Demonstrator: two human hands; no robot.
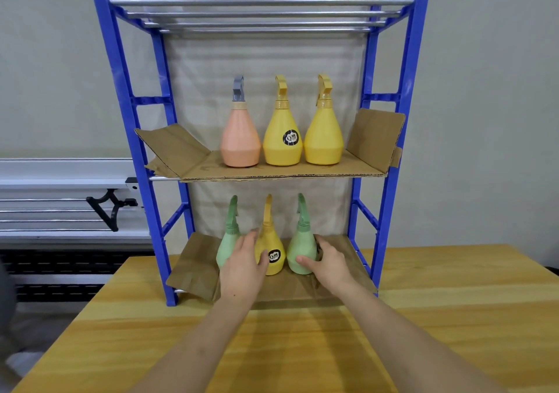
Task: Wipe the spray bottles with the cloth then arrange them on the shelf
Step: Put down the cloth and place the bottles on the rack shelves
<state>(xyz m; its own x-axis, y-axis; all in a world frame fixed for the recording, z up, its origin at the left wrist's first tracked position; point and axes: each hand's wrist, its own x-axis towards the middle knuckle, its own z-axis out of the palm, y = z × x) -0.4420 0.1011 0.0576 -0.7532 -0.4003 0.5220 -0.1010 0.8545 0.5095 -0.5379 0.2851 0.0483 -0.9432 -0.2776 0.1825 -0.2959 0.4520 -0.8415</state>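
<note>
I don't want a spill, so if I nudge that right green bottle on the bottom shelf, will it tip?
Probably not: the right green bottle has a wide base and narrow neck. It may slide on the creased cardboard liner.
</note>
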